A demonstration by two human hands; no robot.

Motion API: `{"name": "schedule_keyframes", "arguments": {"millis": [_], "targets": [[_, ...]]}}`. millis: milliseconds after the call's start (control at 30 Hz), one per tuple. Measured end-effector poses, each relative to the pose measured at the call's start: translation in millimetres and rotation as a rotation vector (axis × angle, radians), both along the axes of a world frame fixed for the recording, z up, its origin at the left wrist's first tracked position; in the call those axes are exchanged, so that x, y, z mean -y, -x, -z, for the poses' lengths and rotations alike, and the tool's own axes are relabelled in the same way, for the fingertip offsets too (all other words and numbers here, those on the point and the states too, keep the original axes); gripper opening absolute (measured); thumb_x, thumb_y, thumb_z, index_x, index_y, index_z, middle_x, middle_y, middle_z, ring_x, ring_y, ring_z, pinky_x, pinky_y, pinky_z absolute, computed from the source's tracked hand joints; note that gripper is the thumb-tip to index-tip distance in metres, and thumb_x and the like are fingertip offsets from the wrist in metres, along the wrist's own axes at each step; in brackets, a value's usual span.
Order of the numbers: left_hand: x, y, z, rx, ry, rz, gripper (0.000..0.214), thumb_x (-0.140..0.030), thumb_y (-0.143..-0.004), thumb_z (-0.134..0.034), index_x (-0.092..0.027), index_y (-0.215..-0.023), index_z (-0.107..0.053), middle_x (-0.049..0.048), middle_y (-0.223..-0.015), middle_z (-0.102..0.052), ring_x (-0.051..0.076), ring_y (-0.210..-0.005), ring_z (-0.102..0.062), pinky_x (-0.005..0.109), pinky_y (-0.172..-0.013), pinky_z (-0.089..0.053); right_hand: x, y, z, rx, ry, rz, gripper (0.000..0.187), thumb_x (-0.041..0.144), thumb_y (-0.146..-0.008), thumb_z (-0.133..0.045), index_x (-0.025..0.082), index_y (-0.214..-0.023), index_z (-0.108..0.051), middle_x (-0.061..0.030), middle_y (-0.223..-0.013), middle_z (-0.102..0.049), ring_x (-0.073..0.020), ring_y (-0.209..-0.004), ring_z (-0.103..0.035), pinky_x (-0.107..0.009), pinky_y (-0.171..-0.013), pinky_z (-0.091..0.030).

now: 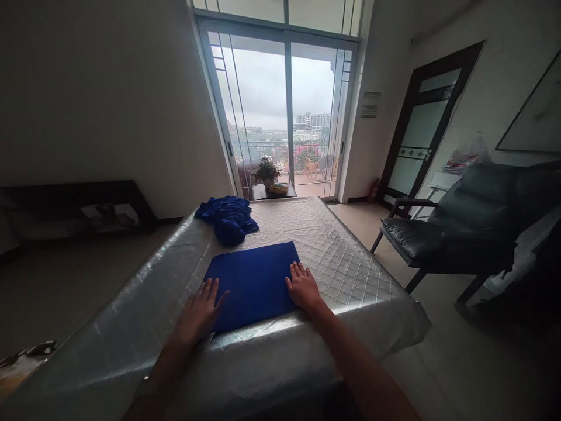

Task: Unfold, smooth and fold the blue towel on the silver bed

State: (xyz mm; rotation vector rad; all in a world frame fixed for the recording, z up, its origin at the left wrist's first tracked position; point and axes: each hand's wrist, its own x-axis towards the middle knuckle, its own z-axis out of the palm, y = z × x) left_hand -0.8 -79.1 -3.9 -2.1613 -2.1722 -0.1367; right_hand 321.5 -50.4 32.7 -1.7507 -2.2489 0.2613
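A folded blue cloth [254, 280] lies flat as a neat rectangle on a mattress wrapped in clear plastic [346, 257]. My left hand [199, 313] rests open and flat on the cloth's near left edge, fingers spread. On the cloth's right edge my right hand [302, 286] lies open too, palm down. Farther back on the mattress sits a crumpled pile of blue cloth [228, 219], apart from both hands.
A black leather armchair [456, 228] stands to the right of the mattress. Beyond the far end are a small table with a potted plant [266, 172] and glass sliding doors [284, 111]. A dark low bench [74, 213] lines the left wall.
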Motion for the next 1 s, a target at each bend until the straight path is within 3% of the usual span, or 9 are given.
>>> {"name": "schedule_keyframes", "arguments": {"millis": [67, 233, 333, 400, 533, 833, 1000], "targets": [[-4, -27, -11.2, 0.036, 0.010, 0.029, 0.080, -0.060, -0.101, -0.011, -0.006, -0.159, -0.023, 0.0180, -0.167, -0.021, 0.030, -0.154, -0.020, 0.051, -0.124, -0.020, 1, 0, -0.5, 0.000, 0.004, 0.005, 0.062, 0.039, -0.105, -0.027, 0.007, -0.157, -0.032, -0.0117, -0.165, -0.026, -0.0219, -0.154, -0.019, -0.040, -0.125, -0.013], [-14, -132, -38.4, 0.124, 0.056, 0.304, 0.076, -0.061, -0.102, -0.011, -0.013, -0.158, -0.031, 0.0127, -0.167, -0.025, 0.025, -0.155, -0.020, 0.045, -0.126, -0.018, 1, -1, -1.3, 0.019, 0.007, 0.004, 0.062, 0.040, -0.105, -0.027, 0.007, -0.158, -0.031, -0.0114, -0.165, -0.026, -0.0221, -0.154, -0.018, -0.040, -0.125, -0.012], [-20, -179, -42.9, 0.161, 0.047, 0.410, 0.072, -0.058, -0.103, -0.010, -0.017, -0.158, -0.031, 0.0099, -0.167, -0.025, 0.022, -0.155, -0.019, 0.043, -0.126, -0.018, 1, -5, -0.7, 0.064, 0.011, -0.040, 0.060, 0.033, -0.104, -0.028, 0.007, -0.158, -0.028, -0.0110, -0.166, -0.023, -0.0217, -0.155, -0.016, -0.039, -0.125, -0.012], [-22, -192, -41.2, 0.171, 0.070, 0.414, 0.071, -0.056, -0.103, -0.008, -0.017, -0.159, -0.029, 0.0097, -0.167, -0.025, 0.022, -0.155, -0.018, 0.044, -0.126, -0.017, 1, -6, -0.1, 0.082, 0.018, -0.058, 0.060, 0.029, -0.102, -0.029, 0.008, -0.159, -0.027, -0.0099, -0.166, -0.021, -0.0215, -0.155, -0.015, -0.039, -0.125, -0.012], [-20, -173, -35.1, 0.148, 0.120, 0.363, 0.072, -0.058, -0.103, -0.009, -0.018, -0.159, -0.027, 0.0093, -0.167, -0.022, 0.025, -0.156, -0.016, 0.049, -0.126, -0.016, 0, -4, 0.5, 0.057, 0.004, -0.028, 0.061, 0.036, -0.104, -0.025, 0.007, -0.158, -0.030, -0.0106, -0.166, -0.024, -0.0222, -0.154, -0.018, -0.039, -0.125, -0.013], [13, -41, -15.5, 0.045, 0.087, 0.054, 0.077, -0.064, -0.100, -0.015, -0.017, -0.160, -0.022, 0.0116, -0.168, -0.019, 0.031, -0.155, -0.017, 0.056, -0.123, -0.018, -1, 1, -1.4, 0.038, 0.027, 0.015, 0.063, 0.039, -0.104, -0.026, 0.008, -0.158, -0.029, -0.0093, -0.165, -0.024, -0.0203, -0.154, -0.018, -0.040, -0.125, -0.012], [27, -28, -16.9, 0.025, 0.064, 0.006, 0.080, -0.066, -0.099, -0.019, -0.014, -0.160, -0.022, 0.0137, -0.167, -0.020, 0.032, -0.155, -0.018, 0.055, -0.123, -0.018, 5, 1, -8.1, 0.057, -0.022, 0.019, 0.062, 0.036, -0.103, -0.027, 0.006, -0.157, -0.032, -0.0110, -0.164, -0.027, -0.0221, -0.154, -0.020, -0.040, -0.125, -0.012]]}}
